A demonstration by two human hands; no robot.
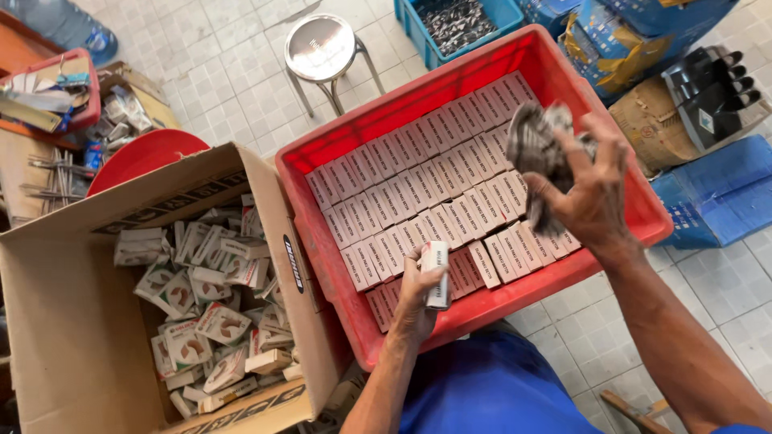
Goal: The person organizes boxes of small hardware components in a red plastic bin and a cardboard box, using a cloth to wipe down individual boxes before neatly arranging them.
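- Red crate (563, 88): rests before you, its small boxes packed upright in tight rows.
- Your right hand (591, 189): closed on a grey metal bundle (535, 149) above the rows.
- Your left hand (418, 293): grips one small white box (436, 273) upright at the near rim.

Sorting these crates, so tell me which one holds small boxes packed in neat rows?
The red crate: its white boxes stand in tidy rows, unlike the cardboard carton's jumbled ones.

Bright, even daylight fills the scene with only soft, faint shadows, a glare spot gleams on the metal stool (322, 47), the right hand (591, 189) is smeared by motion blur, and straight lines bow near the edges.
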